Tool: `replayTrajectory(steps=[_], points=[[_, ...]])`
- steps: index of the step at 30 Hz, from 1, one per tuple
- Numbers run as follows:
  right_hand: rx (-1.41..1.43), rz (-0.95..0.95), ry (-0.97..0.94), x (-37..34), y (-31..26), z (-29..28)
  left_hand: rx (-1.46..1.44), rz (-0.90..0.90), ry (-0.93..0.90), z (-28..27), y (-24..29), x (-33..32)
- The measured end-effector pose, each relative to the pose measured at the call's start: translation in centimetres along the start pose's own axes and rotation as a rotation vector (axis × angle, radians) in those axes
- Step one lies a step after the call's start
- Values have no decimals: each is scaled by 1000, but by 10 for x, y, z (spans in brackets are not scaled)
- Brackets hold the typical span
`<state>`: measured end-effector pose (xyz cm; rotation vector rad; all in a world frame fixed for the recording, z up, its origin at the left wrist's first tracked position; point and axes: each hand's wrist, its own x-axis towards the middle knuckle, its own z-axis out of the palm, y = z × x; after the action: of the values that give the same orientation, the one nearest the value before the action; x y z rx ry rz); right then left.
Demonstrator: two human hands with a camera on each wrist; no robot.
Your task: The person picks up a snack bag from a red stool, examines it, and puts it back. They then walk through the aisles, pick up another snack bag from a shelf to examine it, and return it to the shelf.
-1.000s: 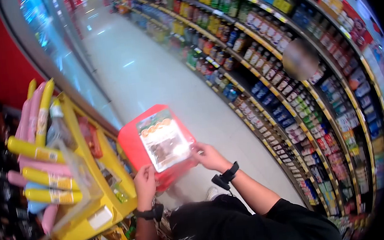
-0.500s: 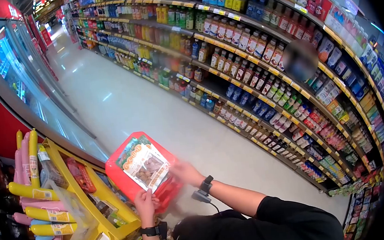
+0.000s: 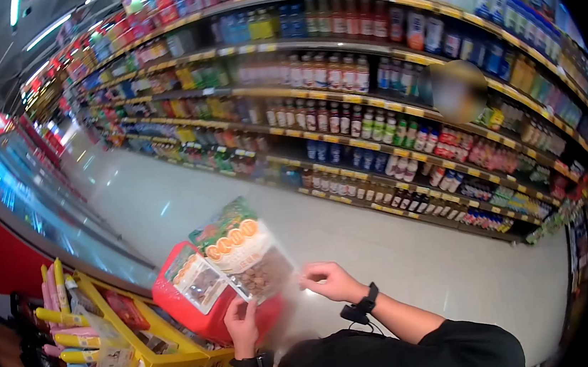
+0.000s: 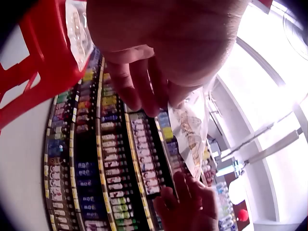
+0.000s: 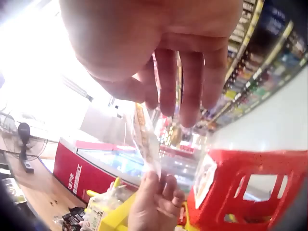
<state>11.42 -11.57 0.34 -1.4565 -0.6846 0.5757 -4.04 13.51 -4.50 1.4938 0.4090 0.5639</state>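
A printed snack pouch (image 3: 244, 250), green at the top with orange round lettering and brown pieces pictured below, is held up at a tilt before the body. My left hand (image 3: 242, 321) pinches its lower left corner between thumb and fingers. At its right edge, my right hand (image 3: 331, 281) pinches the pouch's side with curled fingers. From the left wrist the pouch (image 4: 190, 130) spans between the two hands, seen nearly edge-on. A second, similar pouch (image 3: 197, 280) lies on a red plastic stool (image 3: 170, 297), left of and behind the held one.
Beside the stool stands a yellow display rack (image 3: 151, 360) with yellow and pink tube-shaped packs (image 3: 68, 315). Glass-topped red freezers (image 3: 29, 190) line the left. Long shelves of bottles (image 3: 344, 117) run along the far side, across a pale floor (image 3: 356, 231).
The held pouch has come up off the stool and nearer the head, uncovering the second pouch. My right hand has shifted along its edge. The head view has swung upward and right.
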Motion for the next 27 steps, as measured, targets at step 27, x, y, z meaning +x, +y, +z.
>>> replayTrajectory(steps=[27], points=[[50, 58, 1264, -364, -15, -185, 51, 206, -1404, 445, -10, -37]])
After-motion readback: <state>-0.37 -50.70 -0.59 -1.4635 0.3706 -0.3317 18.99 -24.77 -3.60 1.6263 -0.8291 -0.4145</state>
